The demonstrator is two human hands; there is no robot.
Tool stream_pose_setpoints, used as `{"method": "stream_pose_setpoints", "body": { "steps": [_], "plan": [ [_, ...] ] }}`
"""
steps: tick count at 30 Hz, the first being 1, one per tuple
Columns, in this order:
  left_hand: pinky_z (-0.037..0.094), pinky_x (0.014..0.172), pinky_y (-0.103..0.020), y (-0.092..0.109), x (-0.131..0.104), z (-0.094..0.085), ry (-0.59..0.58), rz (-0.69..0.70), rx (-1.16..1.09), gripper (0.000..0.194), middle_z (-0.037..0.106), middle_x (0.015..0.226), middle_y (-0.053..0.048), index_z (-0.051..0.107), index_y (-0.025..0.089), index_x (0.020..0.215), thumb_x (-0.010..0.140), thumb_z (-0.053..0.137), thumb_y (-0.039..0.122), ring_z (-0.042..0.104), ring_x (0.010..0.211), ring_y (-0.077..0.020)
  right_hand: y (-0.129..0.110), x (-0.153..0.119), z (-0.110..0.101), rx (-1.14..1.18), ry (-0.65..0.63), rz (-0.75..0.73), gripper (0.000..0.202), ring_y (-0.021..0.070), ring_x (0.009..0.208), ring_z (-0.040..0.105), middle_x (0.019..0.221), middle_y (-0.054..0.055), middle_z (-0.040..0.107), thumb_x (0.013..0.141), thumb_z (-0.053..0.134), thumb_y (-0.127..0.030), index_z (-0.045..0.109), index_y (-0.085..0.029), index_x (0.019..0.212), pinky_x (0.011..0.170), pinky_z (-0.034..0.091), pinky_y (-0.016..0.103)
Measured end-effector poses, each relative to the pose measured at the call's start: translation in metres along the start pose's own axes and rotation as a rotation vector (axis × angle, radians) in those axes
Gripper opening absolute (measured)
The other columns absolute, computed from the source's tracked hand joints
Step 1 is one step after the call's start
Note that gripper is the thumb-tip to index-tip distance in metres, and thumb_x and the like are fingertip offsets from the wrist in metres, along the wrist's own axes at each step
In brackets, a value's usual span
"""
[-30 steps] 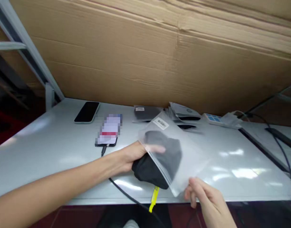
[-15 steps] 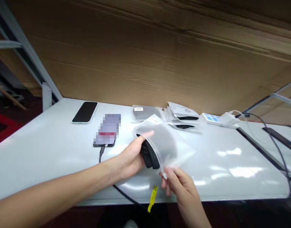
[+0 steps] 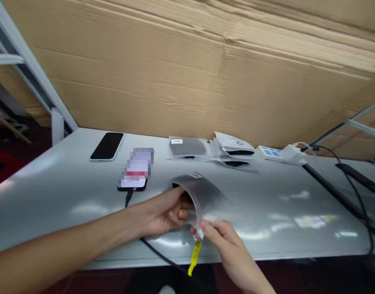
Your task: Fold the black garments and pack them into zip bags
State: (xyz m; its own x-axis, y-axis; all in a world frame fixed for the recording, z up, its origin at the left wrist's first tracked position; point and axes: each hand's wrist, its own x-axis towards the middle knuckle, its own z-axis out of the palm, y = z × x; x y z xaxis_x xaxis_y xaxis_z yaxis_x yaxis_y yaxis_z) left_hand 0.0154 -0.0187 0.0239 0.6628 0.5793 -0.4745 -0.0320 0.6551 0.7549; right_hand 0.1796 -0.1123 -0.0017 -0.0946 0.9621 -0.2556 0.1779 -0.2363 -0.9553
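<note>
A frosted plastic bag (image 3: 207, 196) with a small white label and dark contents is held above the front middle of the table. My left hand (image 3: 170, 212) reaches into its open left side; the fingertips are hidden inside, and the other visible fingers are curled. With thumb and fingers pinched, my right hand (image 3: 222, 239) grips the bag's lower corner by its edge. Just below that corner is a yellow tag (image 3: 194, 258) on a black cable. Behind lie a flat labelled bag (image 3: 187, 147) and a stack of similar bags (image 3: 234, 149) with black contents.
A dark-screened phone (image 3: 107, 146) lies at the back left, with a second phone (image 3: 136, 169) plugged into a cable nearer me. A white power strip (image 3: 271, 153) with an adapter sits at the back right. Cardboard (image 3: 187, 77) stands behind the table (image 3: 52, 188).
My left hand has moved further into the bag, and the black item seen at its opening is now out of sight. The bag sits lower and my right hand has shifted slightly left.
</note>
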Motion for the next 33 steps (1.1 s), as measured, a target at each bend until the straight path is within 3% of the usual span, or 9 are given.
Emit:
{"method": "stream_pose_setpoints", "body": {
  "steps": [4,8,10,12,16,20,25,29,33],
  "plan": [
    [0.017,0.037,-0.018,0.016,-0.021,-0.005,0.047,0.060,0.231,0.040,0.069,0.097,-0.008,0.067,0.017,0.099,0.090,0.048,0.051,0.031,0.042,-0.0032,-0.007,0.013,-0.036,0.035,0.084,-0.121,0.041,0.0241,0.087,0.065,0.082,0.004,0.070,0.082,0.057,-0.062,0.065,-0.023,0.069,0.086,0.051,0.040],
    [0.048,0.069,-0.027,0.026,-0.037,0.001,0.417,0.701,0.958,0.042,0.068,0.104,-0.006,0.068,0.025,0.111,0.078,0.067,0.052,0.059,0.081,-0.0193,-0.031,0.024,-0.067,0.159,0.096,-0.295,0.032,0.0255,0.094,0.066,0.080,0.002,0.070,0.083,0.060,-0.053,0.061,-0.026,0.065,0.092,0.051,0.045],
    [0.042,0.098,-0.037,0.033,-0.031,0.007,0.452,1.003,1.251,0.074,0.059,0.128,-0.008,0.053,0.027,0.135,0.069,0.075,0.054,0.050,0.116,-0.0302,-0.048,0.030,-0.078,0.199,0.102,-0.379,0.031,0.0263,0.100,0.066,0.081,0.000,0.071,0.079,0.065,-0.053,0.061,-0.028,0.062,0.098,0.048,0.049],
    [0.034,0.107,-0.042,0.047,-0.013,0.013,0.412,1.138,1.429,0.091,0.048,0.142,-0.010,0.037,0.023,0.147,0.071,0.075,0.053,0.042,0.129,-0.0332,-0.064,0.036,-0.089,0.212,0.075,-0.445,0.029,0.0266,0.106,0.066,0.086,-0.001,0.074,0.076,0.067,-0.054,0.063,-0.029,0.062,0.102,0.045,0.050],
    [0.043,0.088,-0.034,0.097,0.041,0.028,0.532,1.233,1.574,0.032,0.065,0.113,-0.005,0.063,0.025,0.122,0.093,0.052,0.033,0.060,0.103,-0.0220,-0.091,0.060,-0.126,0.164,0.107,-0.476,0.029,0.0280,0.110,0.065,0.085,0.001,0.076,0.077,0.063,-0.045,0.059,-0.026,0.055,0.099,0.046,0.049],
    [0.042,0.087,-0.034,0.140,0.105,0.053,0.518,1.337,1.697,0.036,0.065,0.111,-0.008,0.070,0.018,0.107,0.100,0.036,0.030,0.057,0.108,-0.0219,-0.089,0.089,-0.176,0.158,0.428,-0.423,0.035,0.0223,0.114,0.063,0.095,0.000,0.075,0.087,0.047,-0.040,0.057,-0.024,0.058,0.090,0.049,0.035],
    [0.044,0.083,-0.031,0.121,0.171,0.075,0.359,1.153,1.836,0.043,0.067,0.104,-0.011,0.071,0.008,0.091,0.096,0.034,0.029,0.061,0.103,-0.0235,-0.036,0.084,-0.206,0.035,0.656,-0.236,0.029,0.0243,0.083,0.071,0.079,0.008,0.074,0.076,0.063,-0.049,0.061,-0.022,0.064,0.072,0.054,0.035],
    [0.044,0.086,-0.031,0.099,0.174,0.065,0.319,1.113,1.863,0.030,0.067,0.106,-0.010,0.070,0.014,0.098,0.091,0.050,0.035,0.060,0.104,-0.0232,0.006,0.057,-0.198,-0.100,0.694,-0.145,0.030,0.0244,0.074,0.068,0.076,0.009,0.073,0.067,0.071,-0.050,0.067,-0.021,0.071,0.070,0.053,0.038],
    [0.043,0.086,-0.034,0.104,0.137,0.024,0.465,1.050,1.842,0.033,0.064,0.110,-0.014,0.065,0.012,0.107,0.095,0.037,0.026,0.056,0.105,-0.0255,0.015,0.040,-0.180,-0.219,0.615,-0.139,0.031,0.0227,0.076,0.066,0.077,0.007,0.071,0.070,0.069,-0.051,0.068,-0.020,0.073,0.076,0.051,0.037]
  ]
}}
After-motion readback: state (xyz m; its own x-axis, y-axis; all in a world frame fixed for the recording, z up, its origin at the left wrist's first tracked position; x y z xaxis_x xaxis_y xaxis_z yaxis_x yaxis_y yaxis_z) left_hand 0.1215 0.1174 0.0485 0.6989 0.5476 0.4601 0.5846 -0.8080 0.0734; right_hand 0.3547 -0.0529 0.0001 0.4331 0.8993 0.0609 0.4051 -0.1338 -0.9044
